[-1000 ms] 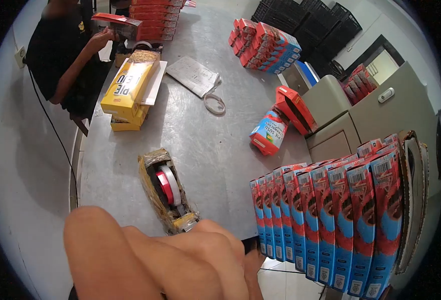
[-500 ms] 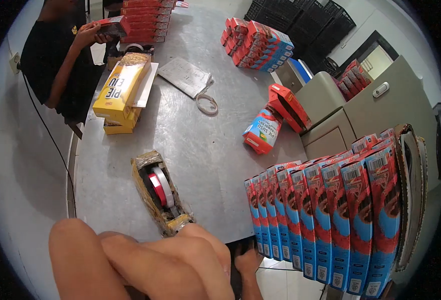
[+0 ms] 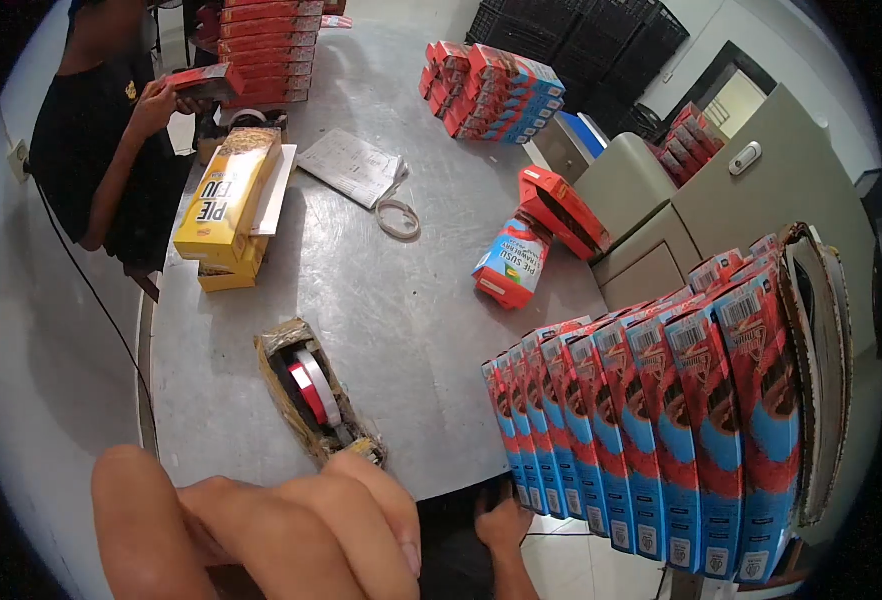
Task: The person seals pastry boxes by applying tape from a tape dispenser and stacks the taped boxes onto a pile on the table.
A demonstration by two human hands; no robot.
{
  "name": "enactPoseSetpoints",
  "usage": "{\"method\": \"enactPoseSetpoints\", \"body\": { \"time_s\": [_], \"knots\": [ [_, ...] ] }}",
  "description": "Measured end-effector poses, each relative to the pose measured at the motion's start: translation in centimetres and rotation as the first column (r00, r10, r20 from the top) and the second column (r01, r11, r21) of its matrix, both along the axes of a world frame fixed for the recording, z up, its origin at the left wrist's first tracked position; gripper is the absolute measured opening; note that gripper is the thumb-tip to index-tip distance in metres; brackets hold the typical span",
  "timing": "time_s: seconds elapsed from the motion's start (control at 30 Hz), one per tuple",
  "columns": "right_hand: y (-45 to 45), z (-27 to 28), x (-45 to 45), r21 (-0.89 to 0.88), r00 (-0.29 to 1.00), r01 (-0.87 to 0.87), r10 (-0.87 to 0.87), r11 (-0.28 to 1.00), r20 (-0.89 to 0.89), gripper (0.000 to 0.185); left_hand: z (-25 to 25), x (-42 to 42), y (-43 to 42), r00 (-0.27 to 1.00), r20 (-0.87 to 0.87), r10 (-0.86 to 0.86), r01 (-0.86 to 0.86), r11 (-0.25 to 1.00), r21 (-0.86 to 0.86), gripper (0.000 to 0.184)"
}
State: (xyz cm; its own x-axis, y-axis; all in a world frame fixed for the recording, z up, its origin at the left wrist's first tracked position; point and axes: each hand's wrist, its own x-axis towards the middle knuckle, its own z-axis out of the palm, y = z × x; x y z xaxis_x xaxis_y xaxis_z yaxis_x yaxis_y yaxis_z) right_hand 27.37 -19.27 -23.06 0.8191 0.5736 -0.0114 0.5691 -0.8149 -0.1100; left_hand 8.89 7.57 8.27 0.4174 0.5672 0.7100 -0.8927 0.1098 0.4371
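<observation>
My left hand (image 3: pixel 291 530) looms large at the bottom left, close to the camera. Its fingers are bent and pressed together; whatever lies inside them is hidden. Beyond it on the metal table (image 3: pixel 361 300) is a worn tape dispenser (image 3: pixel 283 395) with a red roll and a white roll. Lower and further right, my right hand (image 3: pixel 506 525) is near the table's front edge, by dark clothing, its fingers mostly hidden. To its right stands a row of upright red and blue boxes (image 3: pixel 641 420), with brown cardboard (image 3: pixel 811 370) at the far end.
Yellow boxes (image 3: pixel 223 205), a paper pad (image 3: pixel 351 165) and a tape ring (image 3: pixel 398 219) lie farther back. Loose strawberry boxes (image 3: pixel 514 262) and stacks (image 3: pixel 491 90) are on the right. At back left a person (image 3: pixel 111 140) holds a red box (image 3: pixel 207 82). Black crates (image 3: pixel 581 45) stand behind.
The whole view has shifted, so the table's things sit further left. My left hand has moved down and left, and my right hand shows more clearly. The other person's box has been lowered.
</observation>
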Motion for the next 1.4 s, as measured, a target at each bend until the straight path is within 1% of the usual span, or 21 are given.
{"method": "enactPoseSetpoints", "body": {
  "time_s": [0.07,0.13,0.17,0.23,0.27,0.3,0.33,0.37,0.47,0.53,0.67,0.73,0.87,0.93,0.97,1.03,1.13,1.27,1.33,1.37,1.4],
  "knots": [
    [0.2,0.2,-0.1,-0.008,1.000,-0.008,0.008,1.000,0.012,0.056,-0.4,-0.2,0.8,1.000,-0.010,0.004,-0.004,1.000,-0.004,0.067],
    [0.3,0.6,-0.2,0.048,1.000,-0.001,0.001,0.999,0.003,0.055,-1.5,-0.2,2.7,0.988,0.044,-0.151,0.134,0.955,0.265,0.062],
    [0.4,0.6,-0.2,0.048,1.000,0.000,0.000,0.999,0.002,0.055,-2.1,0.6,2.4,0.987,0.043,-0.153,0.136,0.955,0.265,0.062],
    [0.4,0.7,-0.2,0.029,0.998,-0.029,0.028,0.999,0.061,0.055,-2.5,2.4,1.3,0.949,0.312,-0.047,-0.019,0.979,0.205,0.054],
    [0.3,0.5,-0.2,0.030,0.998,-0.029,0.027,0.999,0.061,0.055,-1.9,1.3,0.4,0.949,0.312,-0.048,-0.018,0.978,0.206,0.054],
    [0.1,0.2,0.0,0.033,0.999,-0.025,0.024,0.999,0.045,0.054,0.0,-0.4,-0.6,0.999,0.053,0.002,-0.007,0.994,0.108,0.053],
    [0.0,0.1,0.1,0.036,0.999,-0.023,0.021,0.999,0.030,0.054,1.0,-1.4,-1.1,0.977,-0.212,0.026,-0.024,1.000,0.010,0.051],
    [0.1,0.1,0.0,0.037,0.999,-0.024,0.023,0.999,0.030,0.054,0.9,-1.6,-0.8,0.977,-0.212,0.027,-0.026,1.000,0.010,0.051],
    [0.1,0.0,-0.1,0.035,0.998,-0.026,0.024,0.999,0.052,0.053,0.1,-1.1,0.4,0.985,-0.165,-0.046,0.045,0.999,-0.007,0.051],
    [0.1,-0.2,0.0,0.008,0.998,-0.011,0.011,1.000,0.058,0.054,-1.2,0.2,1.8,0.983,0.040,-0.179,0.170,0.972,0.163,0.055],
    [0.1,0.3,-0.2,-0.035,0.998,-0.009,0.012,0.999,0.069,0.055,-1.3,0.1,1.8,0.984,0.038,-0.173,0.166,0.976,0.138,0.060],
    [0.6,1.0,-0.1,0.015,0.997,0.018,-0.017,1.000,-0.073,0.058,-1.2,0.0,1.7,0.984,0.038,-0.171,0.165,0.978,0.129,0.064],
    [0.9,1.2,-0.3,0.026,1.000,-0.015,0.015,1.000,-0.002,0.058,-1.2,-0.4,1.4,0.987,0.034,-0.159,0.155,0.982,0.109,0.070],
    [1.0,1.7,-0.3,0.023,0.996,0.003,-0.001,1.000,-0.091,0.060,-1.8,-0.5,0.9,0.991,0.054,-0.120,0.115,0.990,0.082,0.072],
    [0.9,1.7,-0.4,0.021,0.996,-0.001,0.003,1.000,-0.094,0.060,-2.0,-0.5,0.7,0.993,0.064,-0.099,0.094,0.993,0.071,0.073],
    [1.0,1.8,-0.5,-0.018,0.982,0.076,-0.078,0.997,-0.170,0.061,-2.3,-0.4,0.5,0.995,0.085,-0.061,0.057,0.997,0.051,0.075],
    [1.1,1.7,-0.5,0.010,0.992,0.035,-0.033,0.999,-0.124,0.062,-2.3,0.0,0.2,0.994,0.110,-0.005,0.004,1.000,0.015,0.078],
    [0.8,1.5,-0.3,-0.018,0.993,0.002,-0.004,1.000,-0.119,0.061,-2.2,0.0,-0.2,0.992,0.106,0.067,-0.065,0.998,-0.025,0.081],
    [0.1,-0.1,-0.1,-0.008,0.999,0.027,-0.028,1.000,-0.035,0.059,-1.5,0.5,0.2,0.982,0.177,0.060,-0.062,0.998,0.009,0.089],
    [0.6,0.6,-0.4,-0.007,0.999,0.024,-0.024,1.000,-0.041,0.059,0.8,-0.9,-1.5,0.980,-0.157,0.121,-0.152,0.968,-0.202,0.086],
    [1.1,1.4,-0.5,0.015,0.997,0.025,-0.024,1.000,-0.068,0.057,0.7,-0.6,-1.6,0.979,-0.161,0.125,-0.156,0.967,-0.200,0.086]
  ]
}}
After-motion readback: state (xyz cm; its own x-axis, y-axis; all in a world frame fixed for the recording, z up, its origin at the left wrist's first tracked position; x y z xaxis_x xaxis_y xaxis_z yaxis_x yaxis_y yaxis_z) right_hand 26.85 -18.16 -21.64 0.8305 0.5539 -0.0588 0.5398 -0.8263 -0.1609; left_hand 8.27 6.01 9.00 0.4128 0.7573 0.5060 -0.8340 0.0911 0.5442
